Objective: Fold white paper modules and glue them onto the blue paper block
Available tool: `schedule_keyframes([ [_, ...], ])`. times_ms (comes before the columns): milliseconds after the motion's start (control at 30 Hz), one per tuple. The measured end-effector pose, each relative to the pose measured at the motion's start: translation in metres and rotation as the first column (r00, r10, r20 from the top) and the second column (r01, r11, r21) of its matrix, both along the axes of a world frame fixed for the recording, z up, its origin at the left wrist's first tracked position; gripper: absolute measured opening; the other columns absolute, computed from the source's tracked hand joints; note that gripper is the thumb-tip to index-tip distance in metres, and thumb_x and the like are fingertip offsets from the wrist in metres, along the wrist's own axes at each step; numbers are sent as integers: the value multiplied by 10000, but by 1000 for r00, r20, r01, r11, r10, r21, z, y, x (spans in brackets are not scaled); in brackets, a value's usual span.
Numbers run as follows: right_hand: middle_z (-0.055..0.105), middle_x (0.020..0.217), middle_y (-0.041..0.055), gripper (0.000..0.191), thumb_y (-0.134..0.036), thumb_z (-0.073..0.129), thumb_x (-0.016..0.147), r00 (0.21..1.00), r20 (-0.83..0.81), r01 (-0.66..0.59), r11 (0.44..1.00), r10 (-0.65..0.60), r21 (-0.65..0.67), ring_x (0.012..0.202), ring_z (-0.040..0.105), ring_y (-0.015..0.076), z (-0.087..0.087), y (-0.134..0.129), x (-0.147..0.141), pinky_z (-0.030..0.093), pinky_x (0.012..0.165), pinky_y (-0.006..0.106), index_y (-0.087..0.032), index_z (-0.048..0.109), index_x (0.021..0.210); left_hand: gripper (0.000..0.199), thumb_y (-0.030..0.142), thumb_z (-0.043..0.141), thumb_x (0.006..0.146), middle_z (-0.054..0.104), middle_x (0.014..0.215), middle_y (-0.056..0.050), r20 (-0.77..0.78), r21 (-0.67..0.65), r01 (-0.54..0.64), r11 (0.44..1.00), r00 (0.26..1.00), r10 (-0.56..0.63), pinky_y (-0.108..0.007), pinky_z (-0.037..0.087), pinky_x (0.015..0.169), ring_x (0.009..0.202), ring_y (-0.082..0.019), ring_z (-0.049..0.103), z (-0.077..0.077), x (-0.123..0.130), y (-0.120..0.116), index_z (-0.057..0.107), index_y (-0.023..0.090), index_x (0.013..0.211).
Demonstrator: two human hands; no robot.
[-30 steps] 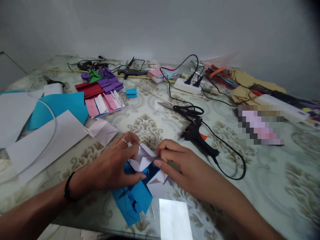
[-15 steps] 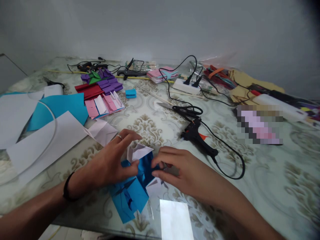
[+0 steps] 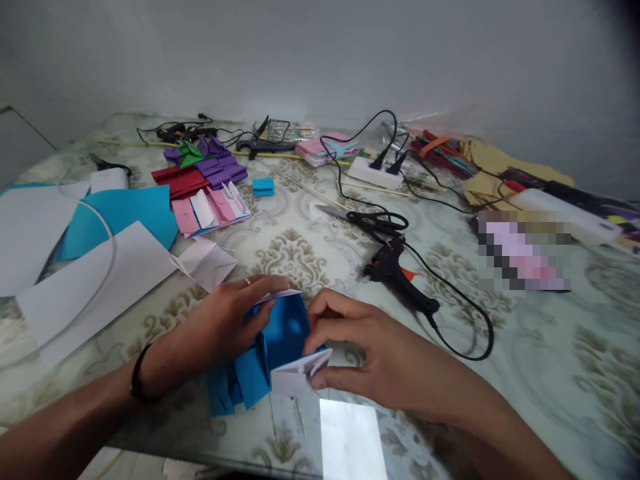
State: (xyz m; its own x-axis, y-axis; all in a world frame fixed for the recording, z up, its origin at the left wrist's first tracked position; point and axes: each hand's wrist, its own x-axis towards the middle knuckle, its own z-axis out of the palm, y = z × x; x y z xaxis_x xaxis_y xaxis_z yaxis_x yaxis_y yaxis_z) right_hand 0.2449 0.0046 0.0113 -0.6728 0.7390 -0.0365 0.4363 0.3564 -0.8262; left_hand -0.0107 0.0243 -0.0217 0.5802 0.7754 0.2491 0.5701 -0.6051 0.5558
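A blue-and-white folded paper piece (image 3: 284,330) stands partly opened near the table's front edge, its inside blue and its flaps white. My left hand (image 3: 233,320) wraps its far left side, thumb inside and fingers over the far white flap. Between the thumb and fingers of my right hand (image 3: 345,343) is the near right white flap. Blue folds (image 3: 240,381) spread out at the lower left, below my left hand. Close to my right hand lies a white paper rectangle (image 3: 353,437). A folded white paper (image 3: 206,263) lies just beyond my left hand.
A black glue gun (image 3: 403,280) with its cord and black scissors (image 3: 375,219) lie beyond my right hand. White sheets (image 3: 100,287) and blue paper (image 3: 123,217) cover the left side. Folded coloured papers (image 3: 213,207) and a white power strip (image 3: 375,173) sit farther back.
The blue paper's middle has opened wider and its left folds have tilted up. My right hand has moved onto the near white flap; my left hand has shifted slightly down.
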Motion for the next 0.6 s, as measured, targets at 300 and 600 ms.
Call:
schedule_keyframes([
  [300,709,971,5,70,-146,763,928,998,-49,45,998,-42,50,841,676,136,-11,-1,-10,503,758,246,-214,748,931,341,171,443,1067,807,1164,-25,-50,-78,10,997,999,-14,-261,606,784,914,-172,796,6,1,-1,616,245,1352],
  [600,780,882,-31,200,-232,762,923,998,67,14,1000,-14,-5,693,676,124,-7,-12,-14,494,669,235,-268,771,1119,367,125,444,1030,783,1228,-29,8,-115,41,992,999,-40,-291,633,872,1044,-202,778,7,-1,-1,613,274,1321],
])
